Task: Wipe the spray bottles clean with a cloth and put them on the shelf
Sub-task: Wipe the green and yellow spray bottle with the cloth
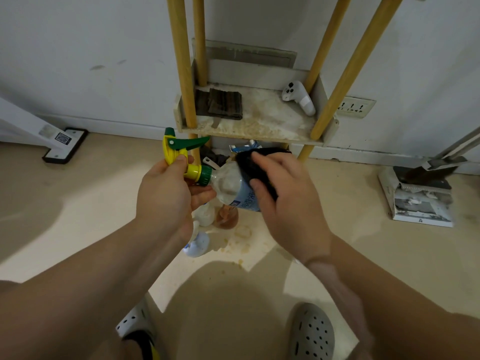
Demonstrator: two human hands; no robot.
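Grey clogs, the left clog [135,323] and the right clog [311,333], stand on a glossy beige floor [78,203]. It is smeared with brownish stains straight below the hands, and a scuffed white wall [78,48] rises beyond them.

Now the hands. The left hand [166,193] grips the spray bottle [228,185] at its neck, with the thumb up on the yellow-and-green trigger head and the fingers curled underneath. The bottle is off the floor and lies sideways between both hands, its head toward the left hand. The right hand [283,198] wraps a black cloth [257,165] over the clear body. Its fingers lie across the top and its thumb presses the cloth in from below.

Moving outward, directly beneath the hands a white bottle [205,214], an amber bottle [227,215] and a white-and-blue bottle [198,244] sit on the stained floor. Just past the fingertips stands the shelf [259,126], its pale board blotchy and carried on yellow poles [181,61]. On the board a folded dark rag [220,103] lies beyond the left hand and a white controller [298,97] beyond the right. Farther out on the right-hand side, a wall socket [354,107] sits low on the wall.
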